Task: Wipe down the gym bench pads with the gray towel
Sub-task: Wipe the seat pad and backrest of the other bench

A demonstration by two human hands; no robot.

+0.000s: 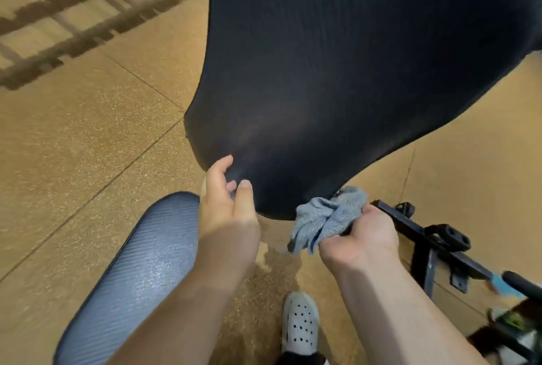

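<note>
Speckled tan gym floor (88,159); left hand (225,203) pinches the big pad's (337,86) near edge; right hand (363,235) fingers clench the gray towel (328,215) there; seat pad (140,271) glistens, likely wiped; much remains

Legible text, labels, brands, numbers, signs: none. The back pad (337,71) and the seat pad (140,271) show only ribbed texture, with no lettering. The gray towel (328,218), the white perforated shoe (300,323) and the black metal frame (422,232) bear no readable marking. The blue tag (498,282) at the frame's end is too blurred to read.
</note>
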